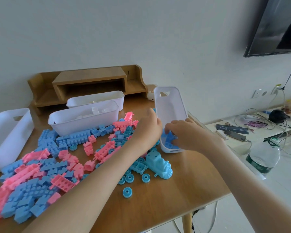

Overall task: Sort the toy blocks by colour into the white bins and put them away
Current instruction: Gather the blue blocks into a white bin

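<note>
Small blue plastic toy blocks (169,142) are being gathered in the near end of a narrow white plastic bin (171,105), so blue sorting is judged under way. They are being covered by the right hand (186,134), fingers curled; whether one is pinched cannot be told. The bin's left wall is being touched by the left hand (148,130), its grasp hidden. More blue is being called for next from the mixed pink-and-blue heap (40,174) on the wooden table (183,190).

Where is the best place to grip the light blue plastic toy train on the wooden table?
Probably pinch the light blue plastic toy train across its narrow middle from above: its long body lies flat, with bare wooden table along one side.
</note>
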Action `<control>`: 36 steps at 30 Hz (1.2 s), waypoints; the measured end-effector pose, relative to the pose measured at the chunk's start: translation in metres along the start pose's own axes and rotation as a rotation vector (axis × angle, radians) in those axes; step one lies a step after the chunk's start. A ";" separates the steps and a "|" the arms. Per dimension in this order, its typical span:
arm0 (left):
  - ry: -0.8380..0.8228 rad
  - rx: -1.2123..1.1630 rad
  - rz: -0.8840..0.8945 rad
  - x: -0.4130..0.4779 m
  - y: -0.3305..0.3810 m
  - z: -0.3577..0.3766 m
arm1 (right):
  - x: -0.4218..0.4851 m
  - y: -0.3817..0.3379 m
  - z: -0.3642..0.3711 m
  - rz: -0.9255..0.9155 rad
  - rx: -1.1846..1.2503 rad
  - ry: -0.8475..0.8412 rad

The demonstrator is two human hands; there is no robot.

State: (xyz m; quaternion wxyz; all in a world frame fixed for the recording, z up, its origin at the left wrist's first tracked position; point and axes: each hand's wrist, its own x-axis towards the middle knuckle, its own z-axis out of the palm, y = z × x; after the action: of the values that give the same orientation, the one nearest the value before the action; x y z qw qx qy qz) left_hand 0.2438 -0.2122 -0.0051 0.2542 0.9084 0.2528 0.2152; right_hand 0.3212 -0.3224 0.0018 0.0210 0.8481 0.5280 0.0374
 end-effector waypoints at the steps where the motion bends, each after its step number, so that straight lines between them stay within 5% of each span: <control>1: -0.010 -0.033 -0.023 0.000 -0.001 -0.001 | 0.002 -0.001 0.002 0.008 -0.009 0.020; 12: -0.397 -0.405 -0.132 -0.001 -0.014 -0.011 | 0.005 -0.008 -0.008 0.209 0.215 0.194; 21: -0.356 -0.155 0.015 -0.030 -0.076 -0.074 | 0.011 -0.075 -0.016 -0.173 0.349 0.152; 30: -0.219 0.004 -0.046 -0.083 -0.161 -0.147 | 0.049 -0.136 -0.004 -0.337 0.402 0.010; 36: -0.297 0.130 -0.025 -0.117 -0.197 -0.169 | 0.055 -0.186 -0.009 -0.524 0.431 -0.049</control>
State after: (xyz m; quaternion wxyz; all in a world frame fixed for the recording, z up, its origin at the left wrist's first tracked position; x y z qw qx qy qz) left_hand -0.0047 -0.0726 -0.0167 0.2321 0.9415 0.2372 0.0588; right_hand 0.1787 -0.1908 -0.0012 -0.1371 0.6694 0.7230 -0.1020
